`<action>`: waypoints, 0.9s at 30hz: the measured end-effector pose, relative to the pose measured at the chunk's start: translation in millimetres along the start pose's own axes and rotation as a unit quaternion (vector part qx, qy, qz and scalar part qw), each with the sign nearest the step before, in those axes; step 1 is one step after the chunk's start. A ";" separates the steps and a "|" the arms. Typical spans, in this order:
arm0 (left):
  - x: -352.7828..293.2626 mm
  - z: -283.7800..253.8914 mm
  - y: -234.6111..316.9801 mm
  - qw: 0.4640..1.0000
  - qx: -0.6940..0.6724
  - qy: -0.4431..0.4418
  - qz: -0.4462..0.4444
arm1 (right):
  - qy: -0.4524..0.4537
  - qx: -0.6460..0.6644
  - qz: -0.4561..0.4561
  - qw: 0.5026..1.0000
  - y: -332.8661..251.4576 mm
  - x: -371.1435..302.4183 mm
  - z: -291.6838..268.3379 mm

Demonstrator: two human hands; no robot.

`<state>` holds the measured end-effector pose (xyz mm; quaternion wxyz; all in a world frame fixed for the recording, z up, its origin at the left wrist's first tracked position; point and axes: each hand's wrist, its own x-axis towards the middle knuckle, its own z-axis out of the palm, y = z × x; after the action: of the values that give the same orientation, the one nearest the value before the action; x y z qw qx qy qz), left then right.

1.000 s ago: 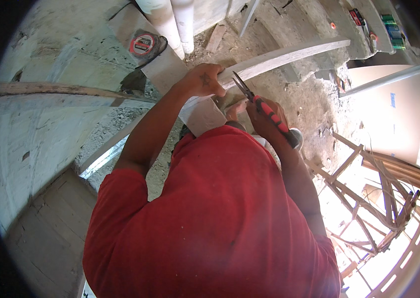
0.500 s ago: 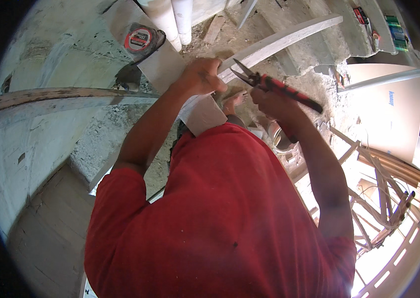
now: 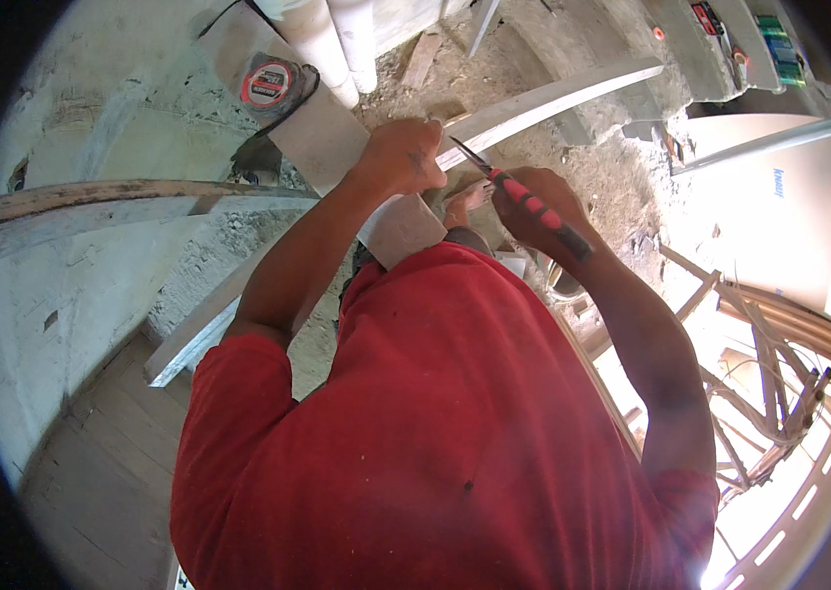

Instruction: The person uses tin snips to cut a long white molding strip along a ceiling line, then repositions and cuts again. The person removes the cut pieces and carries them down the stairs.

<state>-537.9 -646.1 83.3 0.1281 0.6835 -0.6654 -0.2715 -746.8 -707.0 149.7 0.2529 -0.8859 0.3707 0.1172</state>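
My right hand is wrapped round long-nose pliers with red and black handles. Their dark jaws point up and left, the tip lying close to my left hand in the picture. Fingers curled in, my left hand rests over the wide pale board, where a long pale wooden strip runs off to the right. What the left fingers grip is hidden. Farther up the wide board sits a red and black tape measure. The board's near end reaches my red shirt.
White pipes stand at the far left. Concrete steps rise at the far right, with a red and black tool on them. A wooden beam leans at the left wall. Wooden framing stands at the right.
The pliers have turned in my right hand's grip: their jaws stood apart before and now appear as one narrow line. My left hand has stayed nearly in place.
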 end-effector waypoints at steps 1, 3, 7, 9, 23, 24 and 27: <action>-0.9 3.1 3.6 1.000 0.017 0.004 0.008 | -0.031 -0.008 0.019 0.999 4.9 -1.8 3.8; -0.5 8.7 8.4 0.998 0.052 0.021 0.022 | -0.071 0.076 0.086 0.991 16.7 -6.5 12.4; -5.1 14.6 8.9 0.996 0.058 0.019 0.059 | -0.078 0.162 0.171 0.969 21.1 -24.4 46.6; -7.2 15.4 8.0 0.994 0.040 0.046 0.093 | -0.082 0.230 0.148 0.959 24.2 -30.6 53.3; -5.3 8.7 6.3 0.999 -0.001 0.003 0.037 | -0.040 0.450 0.055 0.890 16.5 -74.8 42.8; -3.2 6.0 4.6 0.999 -0.011 -0.018 0.025 | -0.049 0.441 0.033 0.896 20.9 -76.4 44.2; 3.3 -3.2 -3.4 0.993 -0.107 -0.049 0.014 | -0.059 0.508 0.021 0.859 28.1 -82.3 52.7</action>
<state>-533.4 -649.6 83.4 0.1720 0.6427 -0.6470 -0.3725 -825.4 -646.4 127.6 0.6870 -0.6174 0.3821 -0.0302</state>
